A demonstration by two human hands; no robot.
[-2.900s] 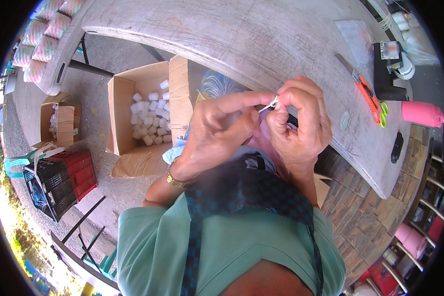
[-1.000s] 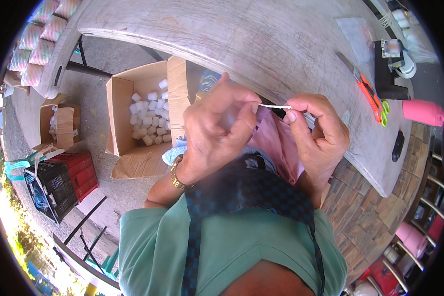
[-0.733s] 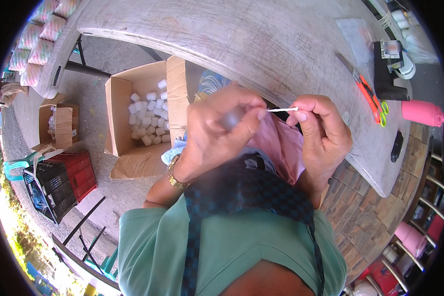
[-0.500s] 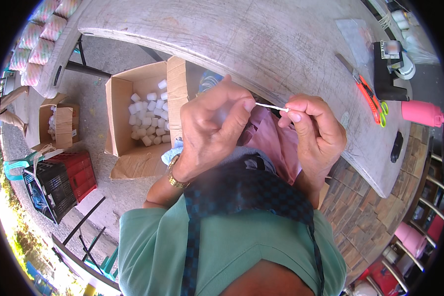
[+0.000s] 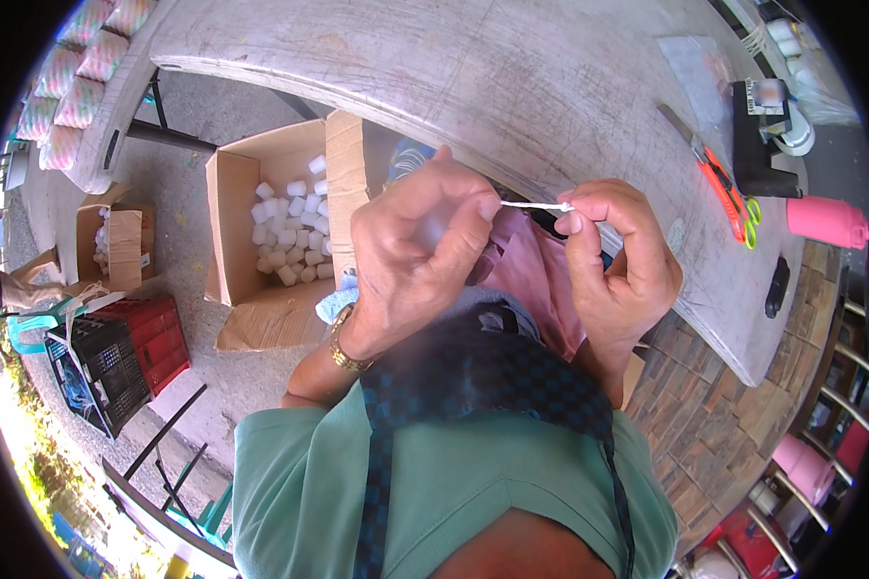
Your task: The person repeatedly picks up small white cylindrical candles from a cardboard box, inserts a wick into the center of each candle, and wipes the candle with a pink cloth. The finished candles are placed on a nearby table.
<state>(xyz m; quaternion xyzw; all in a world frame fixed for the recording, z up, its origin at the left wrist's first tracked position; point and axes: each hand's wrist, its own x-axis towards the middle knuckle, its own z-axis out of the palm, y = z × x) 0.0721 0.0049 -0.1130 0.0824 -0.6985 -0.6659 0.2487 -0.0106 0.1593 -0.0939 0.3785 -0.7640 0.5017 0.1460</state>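
Observation:
A short white string [image 5: 531, 205] is stretched almost level between my two hands, above my lap and close to the table edge. My left hand [image 5: 417, 230] pinches one end between thumb and forefinger; a watch with a gold band circles that wrist. At the other end, a small knot shows beside the fingertips of my right hand [image 5: 620, 236], where thumb and forefinger pinch the string. Pink cloth [image 5: 541, 270] lies below the hands.
The pale scratched table [image 5: 406, 72] spans the far side. On it lie an orange utility knife [image 5: 719, 193], green-handled scissors [image 5: 749, 224] and a black stand [image 5: 765, 164]. To the left, an open cardboard box [image 5: 237, 207] holds many white cylinders; crates [image 5: 150, 343] stand beyond.
My right hand's fingers have shifted slightly, and the knot at that end shows more clearly. The left hand stays nearly still.

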